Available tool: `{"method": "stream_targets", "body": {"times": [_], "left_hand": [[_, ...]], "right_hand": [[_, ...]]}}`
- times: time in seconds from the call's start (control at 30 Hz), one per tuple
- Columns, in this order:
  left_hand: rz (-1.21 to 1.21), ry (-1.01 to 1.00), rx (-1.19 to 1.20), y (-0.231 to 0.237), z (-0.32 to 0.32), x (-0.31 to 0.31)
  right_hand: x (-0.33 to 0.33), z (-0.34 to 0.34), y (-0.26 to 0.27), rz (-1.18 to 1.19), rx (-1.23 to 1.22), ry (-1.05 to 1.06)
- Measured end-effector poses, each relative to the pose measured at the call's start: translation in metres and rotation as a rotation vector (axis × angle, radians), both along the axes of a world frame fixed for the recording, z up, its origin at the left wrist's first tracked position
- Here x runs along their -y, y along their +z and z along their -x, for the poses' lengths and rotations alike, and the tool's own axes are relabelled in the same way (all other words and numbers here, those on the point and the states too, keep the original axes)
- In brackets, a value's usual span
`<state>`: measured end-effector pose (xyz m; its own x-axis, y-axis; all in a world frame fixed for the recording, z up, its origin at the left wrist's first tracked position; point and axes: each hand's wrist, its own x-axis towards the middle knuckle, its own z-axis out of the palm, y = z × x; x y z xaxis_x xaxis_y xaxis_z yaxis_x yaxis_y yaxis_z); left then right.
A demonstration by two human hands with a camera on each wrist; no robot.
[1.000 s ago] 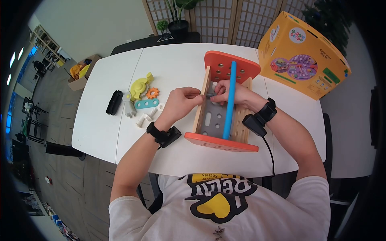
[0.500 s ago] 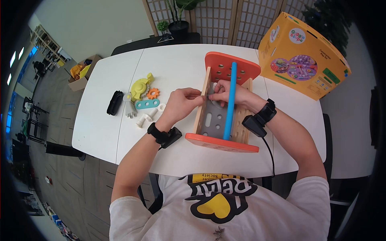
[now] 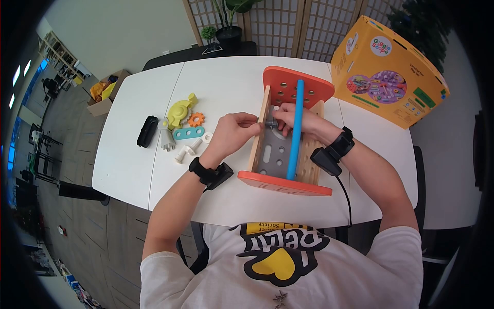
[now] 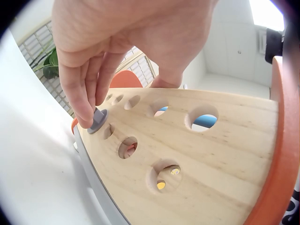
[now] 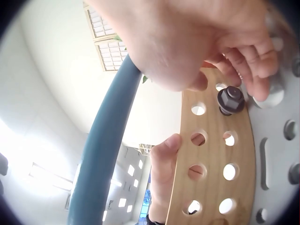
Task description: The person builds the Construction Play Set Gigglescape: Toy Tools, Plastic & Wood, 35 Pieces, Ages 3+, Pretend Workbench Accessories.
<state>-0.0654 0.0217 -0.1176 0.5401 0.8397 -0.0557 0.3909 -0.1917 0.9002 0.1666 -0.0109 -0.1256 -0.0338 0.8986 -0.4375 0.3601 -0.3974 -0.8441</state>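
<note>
Fingertips of the left hand grip the head of a gray bolt on the outer face of the wooden side panel, and that thumb rests at the panel's top edge. The bolt is at upper center of the head view. Its long axis runs left to right, crosswise through the panel, its head at the left and its other end pointing right into the orange-ended frame. A gray hex nut shows at that inner end, upper right of the right wrist view. Beside it is the right hand, its fingers loosely bent and thumb apart, holding nothing visible. The blue bar stretches top to bottom across the frame, right of the bolt.
</note>
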Motion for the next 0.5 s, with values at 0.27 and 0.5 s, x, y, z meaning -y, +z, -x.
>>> {"method": "stream_targets", "body": {"times": [0.27, 0.5], "left_hand": [[0.005, 0.0, 0.011, 0.0, 0.0, 0.001], [0.009, 0.01, 0.007, 0.0, -0.001, 0.001]], "right_hand": [[0.001, -0.01, -0.01, -0.07, -0.031, 0.141], [-0.004, -0.007, -0.008, 0.07, -0.053, 0.07]]}}
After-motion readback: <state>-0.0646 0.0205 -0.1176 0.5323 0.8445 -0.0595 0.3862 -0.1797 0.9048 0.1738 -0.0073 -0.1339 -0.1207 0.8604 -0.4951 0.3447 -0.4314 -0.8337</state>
